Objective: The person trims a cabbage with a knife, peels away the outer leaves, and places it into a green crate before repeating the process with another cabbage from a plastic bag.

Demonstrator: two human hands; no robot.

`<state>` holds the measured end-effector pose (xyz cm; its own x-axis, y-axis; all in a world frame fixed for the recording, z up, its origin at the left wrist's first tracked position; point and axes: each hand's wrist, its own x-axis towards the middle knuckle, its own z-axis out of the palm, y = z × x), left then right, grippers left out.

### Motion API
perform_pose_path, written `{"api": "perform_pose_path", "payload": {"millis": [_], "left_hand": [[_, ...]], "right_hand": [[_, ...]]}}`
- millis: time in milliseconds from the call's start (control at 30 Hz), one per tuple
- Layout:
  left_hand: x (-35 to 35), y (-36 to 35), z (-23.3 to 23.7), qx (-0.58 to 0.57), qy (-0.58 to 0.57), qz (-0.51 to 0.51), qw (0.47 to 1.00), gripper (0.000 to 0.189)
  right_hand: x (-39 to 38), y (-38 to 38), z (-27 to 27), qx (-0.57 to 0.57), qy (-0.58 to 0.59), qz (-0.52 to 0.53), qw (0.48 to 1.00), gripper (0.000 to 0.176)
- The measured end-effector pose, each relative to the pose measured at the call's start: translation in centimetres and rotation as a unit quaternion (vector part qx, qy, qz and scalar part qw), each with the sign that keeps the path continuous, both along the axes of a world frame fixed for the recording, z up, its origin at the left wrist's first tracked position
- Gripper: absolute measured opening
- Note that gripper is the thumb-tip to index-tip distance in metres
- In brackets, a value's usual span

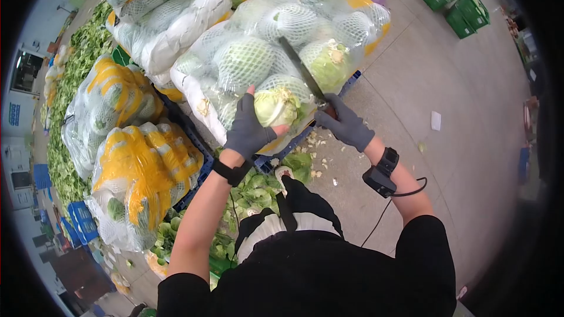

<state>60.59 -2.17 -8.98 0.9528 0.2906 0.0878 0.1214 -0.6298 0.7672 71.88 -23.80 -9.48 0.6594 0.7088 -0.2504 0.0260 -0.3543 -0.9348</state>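
Observation:
My left hand [251,123], in a grey glove with bare fingertips, grips a pale green cabbage [276,107] from its left and lower side. The cut base of this cabbage faces me, with a white foam net behind it. My right hand [345,123], gloved too, is closed around the dark handle of a long knife [302,69]. The blade points up and to the left, above the clear plastic bag [202,79] of netted cabbages. Another cabbage [326,66] with its base exposed lies partly behind the blade.
More bagged cabbages [132,182] stand at the left on blue pallets [191,135]. Loose leaves [258,191] and scraps lie on the floor by my feet. Green crates [467,14] stand at the upper right. A leaf pile [70,141] runs along the far left.

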Motion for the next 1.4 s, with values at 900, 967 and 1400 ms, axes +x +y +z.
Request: {"api": "perform_pose_path", "payload": {"millis": [900, 967, 1400], "left_hand": [[1.4, -4.1, 0.3, 0.175, 0.057, 0.060, 0.981, 0.086], [1.4, -4.4, 0.6, 0.175, 0.063, 0.076, 0.980, 0.083], [0.9, -4.2, 1.5, 0.237, 0.019, -0.005, 0.971, 0.078]], "right_hand": [[-0.6, 2.6, 3.2, -0.379, -0.091, 0.082, 0.917, 0.026], [-0.8, 2.8, 2.6, -0.380, -0.118, 0.074, 0.915, 0.026], [-5.2, 1.2, -0.1, -0.252, -0.015, -0.055, 0.966, 0.029]]}}
